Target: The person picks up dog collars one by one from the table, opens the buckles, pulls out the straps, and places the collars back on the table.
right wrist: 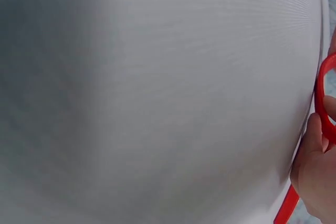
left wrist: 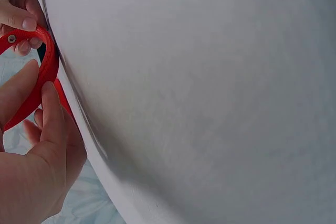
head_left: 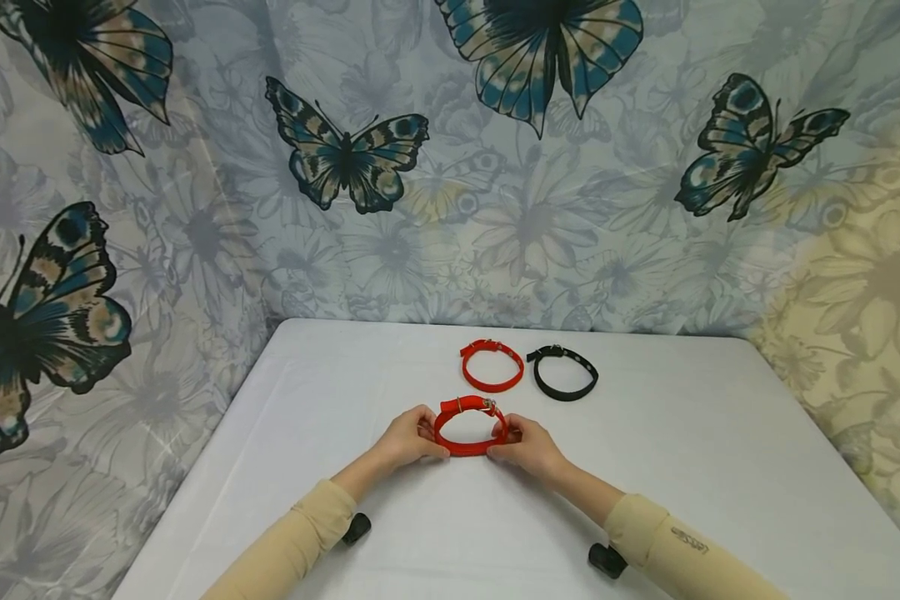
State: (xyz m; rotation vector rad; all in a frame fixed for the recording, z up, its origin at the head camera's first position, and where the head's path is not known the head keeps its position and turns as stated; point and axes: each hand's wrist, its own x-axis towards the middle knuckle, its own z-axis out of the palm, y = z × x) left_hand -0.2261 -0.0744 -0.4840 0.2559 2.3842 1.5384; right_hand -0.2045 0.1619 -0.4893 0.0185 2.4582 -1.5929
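A red buckled collar [head_left: 468, 449] is closed into a loop between my two hands, close to the tabletop, its metal buckle on the far side. My left hand [head_left: 408, 438] pinches the loop's left side. On the right side, my right hand [head_left: 530, 448] holds the band between thumb and fingers. In the left wrist view, the red band [left wrist: 48, 61] shows an eyelet, and the left thumb and a finger lie on either side of it. Only part of the red loop [right wrist: 319, 90] and of the right hand [right wrist: 317, 182] shows in the right wrist view.
Behind the held collar, a second red collar [head_left: 492, 387] and a black collar [head_left: 565, 395] lie side by side, both buckled into loops. A white cloth covers the table [head_left: 330, 375]. Butterfly-patterned fabric [head_left: 390, 258] hangs behind it and along the sides.
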